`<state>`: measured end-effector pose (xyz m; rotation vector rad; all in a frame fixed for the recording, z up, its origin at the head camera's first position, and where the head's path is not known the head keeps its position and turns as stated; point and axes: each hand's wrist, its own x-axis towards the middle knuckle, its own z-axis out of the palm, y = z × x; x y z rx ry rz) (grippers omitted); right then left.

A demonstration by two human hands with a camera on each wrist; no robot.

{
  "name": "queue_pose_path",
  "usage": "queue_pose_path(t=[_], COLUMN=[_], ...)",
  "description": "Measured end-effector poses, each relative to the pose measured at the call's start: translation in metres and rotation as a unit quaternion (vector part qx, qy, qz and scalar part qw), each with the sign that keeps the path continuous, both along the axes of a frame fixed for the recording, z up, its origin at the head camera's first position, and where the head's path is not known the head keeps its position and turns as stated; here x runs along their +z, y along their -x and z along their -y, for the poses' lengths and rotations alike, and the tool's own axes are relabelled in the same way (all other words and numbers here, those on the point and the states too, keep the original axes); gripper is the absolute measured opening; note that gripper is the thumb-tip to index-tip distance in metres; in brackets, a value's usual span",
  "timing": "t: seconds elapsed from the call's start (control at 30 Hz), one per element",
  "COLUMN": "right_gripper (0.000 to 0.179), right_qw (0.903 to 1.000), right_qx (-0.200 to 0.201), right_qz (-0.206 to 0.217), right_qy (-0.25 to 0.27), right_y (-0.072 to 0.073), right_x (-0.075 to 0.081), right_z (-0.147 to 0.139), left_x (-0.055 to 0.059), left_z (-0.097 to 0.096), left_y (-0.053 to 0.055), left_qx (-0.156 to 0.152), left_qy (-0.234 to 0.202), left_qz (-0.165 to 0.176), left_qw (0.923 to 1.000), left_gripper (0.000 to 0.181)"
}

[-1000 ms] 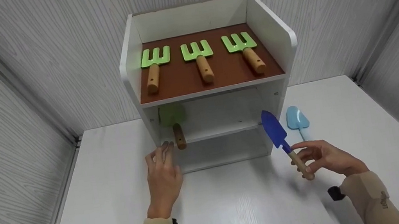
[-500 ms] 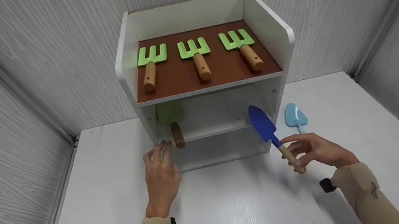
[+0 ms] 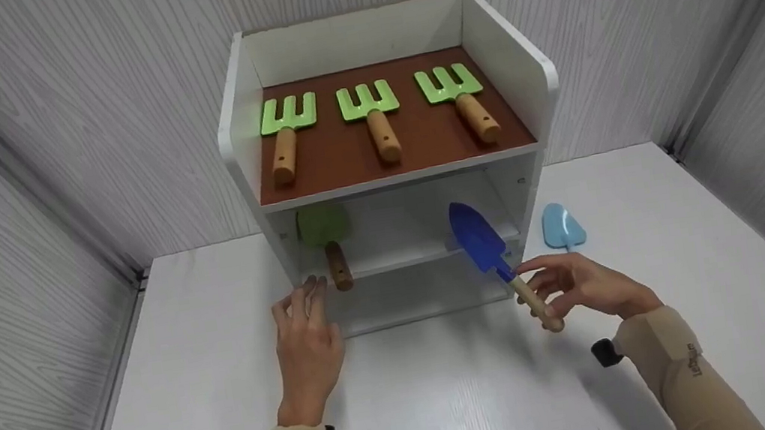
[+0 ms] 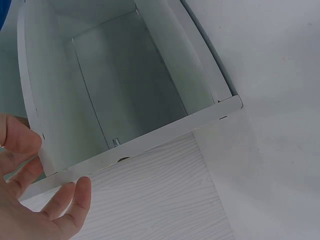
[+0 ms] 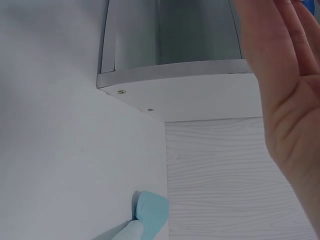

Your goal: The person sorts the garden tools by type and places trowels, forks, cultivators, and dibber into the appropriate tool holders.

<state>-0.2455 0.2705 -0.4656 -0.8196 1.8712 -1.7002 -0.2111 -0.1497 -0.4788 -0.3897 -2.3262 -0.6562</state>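
My right hand (image 3: 587,287) holds the wooden handle of a blue trowel (image 3: 478,235), thumb and fingers around it. The blade points up and left, overlapping the right part of the middle shelf in the head view. My left hand (image 3: 309,355) is at the front left edge of a small white shelf unit (image 3: 534,63), its fingers (image 4: 80,197) on both sides of the side panel. Just beside those fingertips, the brown handle of a green spade (image 3: 322,224) sticks out over the middle shelf's front edge; its rounded blade lies inside at the left.
On the brown top board lie three green hand forks (image 3: 288,113) in a row, wooden handles toward me. A light blue shovel (image 3: 562,226) rests on the white table (image 3: 441,403) right of the unit, partly hidden by my right hand. Grey wood-grain walls (image 3: 36,130) enclose the table.
My right hand has carried the blue trowel leftward, from the unit's right side to before the middle shelf. The left hand stays at the left edge. The head view shifts slightly.
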Motion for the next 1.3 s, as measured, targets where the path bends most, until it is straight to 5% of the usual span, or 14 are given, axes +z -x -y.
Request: queue_pose_path(t=[0.87, 1.3], right_gripper=[0.068, 0.066], right_qw=[0.9946, 0.9980], right_qx=[-0.072, -0.047], right_qz=[-0.006, -0.008], right_qy=[-0.075, -0.040], right_y=[0.009, 0.013], right_x=[0.016, 0.020], right_z=[0.044, 0.062], left_x=[0.001, -0.001], left_z=[0.001, 0.001], left_y=[-0.001, 0.000], left_qx=[-0.002, -0.002], left_qy=[-0.004, -0.007], left_qz=[0.003, 0.002], left_qw=[1.0000, 1.0000], left_gripper=[0.055, 0.057])
